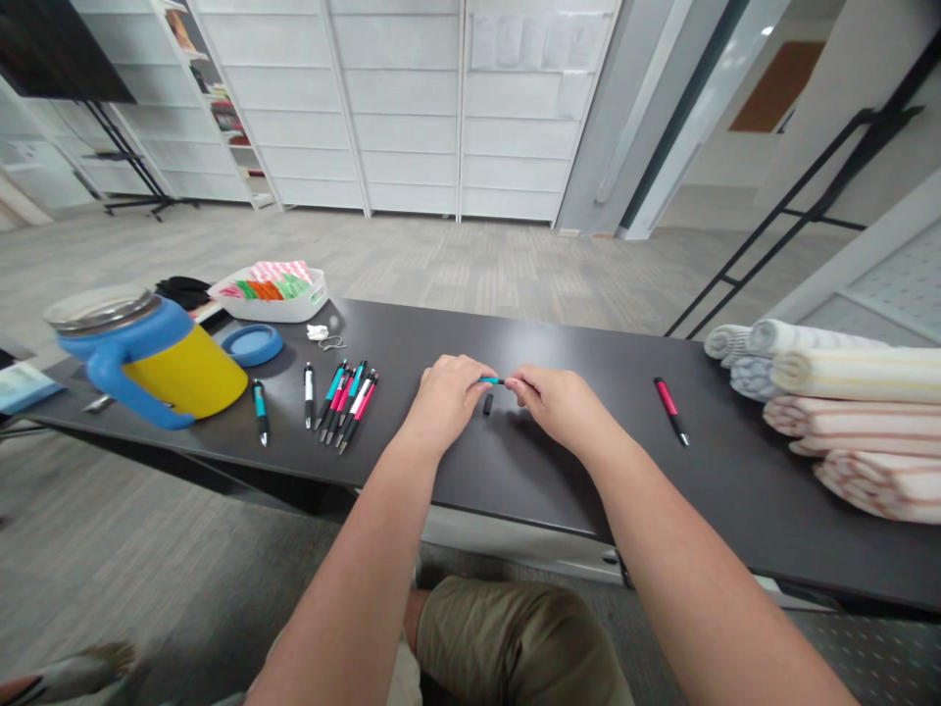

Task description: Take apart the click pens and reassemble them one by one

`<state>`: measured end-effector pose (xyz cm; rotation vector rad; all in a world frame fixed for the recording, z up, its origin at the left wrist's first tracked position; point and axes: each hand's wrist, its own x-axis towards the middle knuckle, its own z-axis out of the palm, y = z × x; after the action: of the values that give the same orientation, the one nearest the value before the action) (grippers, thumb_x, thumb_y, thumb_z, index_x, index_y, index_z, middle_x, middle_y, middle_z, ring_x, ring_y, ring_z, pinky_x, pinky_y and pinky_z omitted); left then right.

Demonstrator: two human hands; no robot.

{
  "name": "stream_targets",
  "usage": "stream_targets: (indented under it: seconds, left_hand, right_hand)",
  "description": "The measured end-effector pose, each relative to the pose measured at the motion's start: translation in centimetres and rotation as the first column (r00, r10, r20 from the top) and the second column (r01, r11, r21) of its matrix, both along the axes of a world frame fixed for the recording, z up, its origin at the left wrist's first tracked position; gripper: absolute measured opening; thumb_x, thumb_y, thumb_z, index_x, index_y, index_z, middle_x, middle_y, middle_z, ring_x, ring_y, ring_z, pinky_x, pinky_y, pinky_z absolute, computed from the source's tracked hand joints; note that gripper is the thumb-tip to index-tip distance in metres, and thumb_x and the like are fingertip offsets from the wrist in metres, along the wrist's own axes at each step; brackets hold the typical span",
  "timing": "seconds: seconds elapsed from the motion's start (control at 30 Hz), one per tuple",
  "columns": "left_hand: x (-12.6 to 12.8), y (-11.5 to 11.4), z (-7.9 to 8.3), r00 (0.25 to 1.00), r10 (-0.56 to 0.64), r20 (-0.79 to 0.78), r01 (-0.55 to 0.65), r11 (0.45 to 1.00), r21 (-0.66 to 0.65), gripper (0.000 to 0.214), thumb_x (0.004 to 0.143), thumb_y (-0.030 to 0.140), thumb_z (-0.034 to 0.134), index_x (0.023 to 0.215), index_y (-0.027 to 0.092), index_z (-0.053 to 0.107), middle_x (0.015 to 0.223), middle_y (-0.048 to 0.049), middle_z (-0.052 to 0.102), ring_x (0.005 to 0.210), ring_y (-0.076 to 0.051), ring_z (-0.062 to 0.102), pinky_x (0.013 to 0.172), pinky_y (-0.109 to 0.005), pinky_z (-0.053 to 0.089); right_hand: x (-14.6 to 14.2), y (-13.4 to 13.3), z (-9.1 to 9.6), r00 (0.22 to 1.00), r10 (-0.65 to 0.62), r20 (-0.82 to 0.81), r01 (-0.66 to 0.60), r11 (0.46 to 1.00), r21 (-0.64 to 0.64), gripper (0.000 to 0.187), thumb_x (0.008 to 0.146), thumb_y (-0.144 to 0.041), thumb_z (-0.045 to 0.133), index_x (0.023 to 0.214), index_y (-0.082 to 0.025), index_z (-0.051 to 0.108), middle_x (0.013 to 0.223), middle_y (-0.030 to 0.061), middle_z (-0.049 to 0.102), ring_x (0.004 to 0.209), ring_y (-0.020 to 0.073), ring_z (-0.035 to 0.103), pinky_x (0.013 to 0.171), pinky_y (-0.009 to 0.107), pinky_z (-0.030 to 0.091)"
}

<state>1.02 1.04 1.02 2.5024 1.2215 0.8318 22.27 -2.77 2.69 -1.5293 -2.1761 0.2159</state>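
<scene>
Both hands meet over the middle of the dark table (515,471). My left hand (450,387) and my right hand (553,397) are each closed in a pinch on an end of a teal pen (490,380), held level just above the tabletop. A small black pen part (487,404) lies on the table directly under the pen, between the two hands. To the left lies a bunch of several teal and pink pens (345,397), with two single pens (260,412) further left. A pink pen (671,410) lies alone to the right.
A yellow jug with a blue handle (151,363) lies at the table's left end beside a blue lid (251,344). Behind them sits a white tray of coloured packets (272,290). Rolled striped towels (853,412) are stacked at the right end.
</scene>
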Motion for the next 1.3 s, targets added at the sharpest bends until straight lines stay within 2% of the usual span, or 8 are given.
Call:
stream_targets:
  seconds: [0.17, 0.33, 0.47, 0.6, 0.77, 0.93, 1.07, 1.3]
  left_hand:
    - [0.0, -0.1, 0.1, 1.000, 0.024, 0.003, -0.024, 1.000, 0.011, 0.018, 0.100, 0.030, 0.060, 0.113, 0.030, 0.073, 0.116, -0.0027, 0.074, 0.112, -0.023, 0.060, 0.102, -0.041, 0.045]
    - [0.0, -0.2, 0.2, 1.000, 0.027, -0.011, -0.027, 1.000, 0.003, 0.018, 0.100, 0.031, 0.060, 0.112, 0.031, 0.073, 0.116, -0.0031, 0.073, 0.112, -0.023, 0.059, 0.102, -0.041, 0.045]
    - [0.0, -0.2, 0.1, 1.000, 0.029, -0.007, -0.029, 1.000, 0.003, 0.018, 0.100, 0.030, 0.060, 0.112, 0.031, 0.073, 0.116, -0.0026, 0.073, 0.112, -0.023, 0.059, 0.101, -0.040, 0.045]
    - [0.0, -0.1, -0.1, 1.000, 0.018, -0.003, -0.018, 1.000, 0.005, 0.017, 0.100, 0.032, 0.060, 0.112, 0.031, 0.073, 0.115, -0.0021, 0.074, 0.112, -0.023, 0.059, 0.101, -0.040, 0.045]
    - [0.0, -0.1, -0.1, 0.999, 0.035, -0.010, -0.035, 0.999, -0.001, 0.018, 0.100, 0.032, 0.060, 0.113, 0.031, 0.073, 0.117, -0.0031, 0.073, 0.113, -0.024, 0.059, 0.102, -0.041, 0.045]
    - [0.1, -0.3, 0.2, 1.000, 0.021, -0.014, -0.021, 1.000, -0.002, 0.018, 0.100, 0.032, 0.061, 0.113, 0.030, 0.073, 0.116, -0.0032, 0.074, 0.113, -0.024, 0.059, 0.101, -0.041, 0.045]
    - [0.0, -0.2, 0.1, 1.000, 0.024, -0.008, -0.024, 1.000, -0.004, 0.018, 0.100, 0.031, 0.061, 0.113, 0.030, 0.073, 0.117, -0.0032, 0.074, 0.113, -0.024, 0.059, 0.101, -0.041, 0.045]
    - [0.2, -0.2, -0.1, 1.000, -0.012, -0.001, 0.012, 1.000, 0.006, 0.017, 0.100, 0.031, 0.061, 0.111, 0.029, 0.073, 0.114, -0.0027, 0.074, 0.111, -0.024, 0.060, 0.100, -0.039, 0.046]
  right_hand:
    - [0.0, 0.2, -0.5, 0.999, 0.026, -0.046, -0.024, 0.998, 0.057, 0.021, 0.098, -0.035, 0.063, 0.114, -0.021, 0.065, 0.091, 0.0050, 0.073, 0.081, 0.0208, 0.064, 0.075, 0.030, 0.044]
    - [0.0, 0.4, -0.7, 0.996, 0.073, 0.047, -0.076, 0.994, 0.076, 0.028, 0.108, -0.031, 0.045, 0.094, -0.021, 0.067, 0.088, 0.0067, 0.072, 0.083, 0.0216, 0.062, 0.078, 0.032, 0.043]
    - [0.0, 0.3, -0.8, 0.999, 0.029, -0.032, -0.027, 0.998, 0.049, 0.017, 0.102, -0.035, 0.058, 0.112, -0.022, 0.064, 0.091, 0.0054, 0.072, 0.083, 0.0212, 0.063, 0.075, 0.031, 0.043]
    - [0.0, 0.4, -1.0, 0.998, 0.051, 0.036, -0.053, 0.997, 0.055, 0.025, 0.107, -0.030, 0.046, 0.095, -0.021, 0.065, 0.087, 0.0066, 0.071, 0.082, 0.0218, 0.062, 0.076, 0.032, 0.042]
    - [0.0, 0.4, -1.1, 0.999, 0.025, -0.026, -0.023, 0.999, 0.047, 0.016, 0.103, -0.034, 0.056, 0.110, -0.021, 0.063, 0.092, 0.0062, 0.072, 0.084, 0.0220, 0.063, 0.075, 0.031, 0.043]
    - [-0.2, 0.4, -0.7, 0.997, 0.064, 0.051, -0.066, 0.996, 0.052, 0.030, 0.108, -0.031, 0.043, 0.091, -0.021, 0.066, 0.087, 0.0075, 0.072, 0.083, 0.0223, 0.062, 0.080, 0.034, 0.043]
    - [-0.2, 0.4, -0.5, 0.999, 0.047, 0.016, -0.048, 0.997, 0.068, 0.019, 0.104, -0.034, 0.054, 0.099, -0.021, 0.067, 0.091, 0.0067, 0.073, 0.084, 0.0218, 0.063, 0.077, 0.032, 0.043]
    - [-0.1, 0.3, -0.7, 0.999, 0.041, 0.007, -0.041, 0.999, 0.034, 0.029, 0.107, -0.036, 0.046, 0.095, -0.021, 0.068, 0.088, 0.0064, 0.073, 0.081, 0.0218, 0.064, 0.077, 0.033, 0.044]
